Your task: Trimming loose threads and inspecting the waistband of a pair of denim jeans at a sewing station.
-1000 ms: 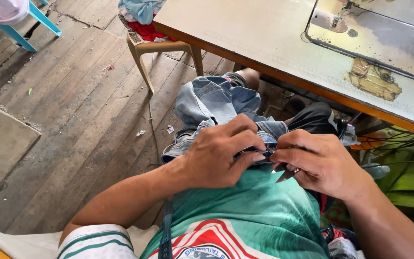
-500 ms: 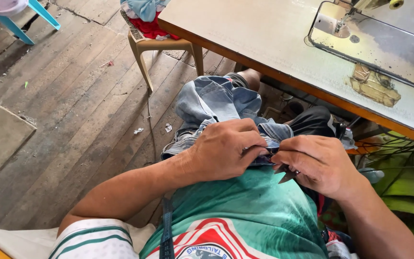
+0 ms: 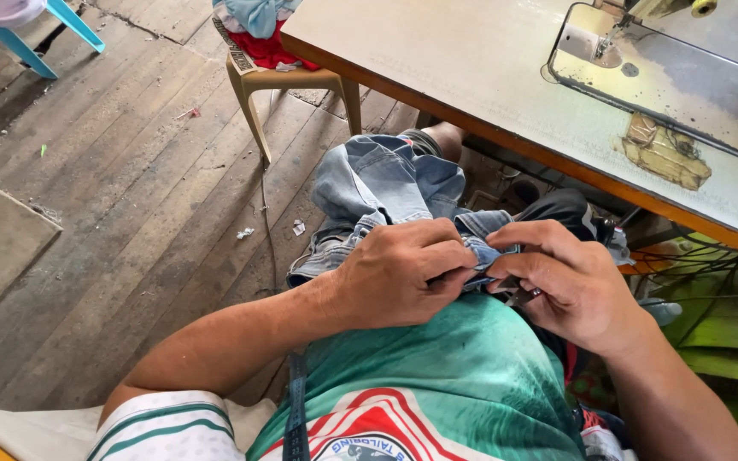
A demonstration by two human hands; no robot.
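A pair of faded blue denim jeans (image 3: 383,182) lies bunched across my lap, below the table edge. My left hand (image 3: 403,271) is closed on a fold of the denim close to my belly. My right hand (image 3: 570,286) pinches the same fold from the other side and also holds a small dark metal tool (image 3: 518,294), mostly hidden by the fingers. The two hands almost touch. I wear a green shirt (image 3: 446,376).
A beige sewing table (image 3: 463,60) with an orange edge stands ahead, a sewing machine bed (image 3: 676,81) set in its top right. A tan plastic chair (image 3: 288,81) with red and blue cloth stands left. A blue stool leg (image 3: 70,21) stands on the plank floor (image 3: 121,196).
Both hands stay on the same denim fold. The fingers have shifted slightly along it.
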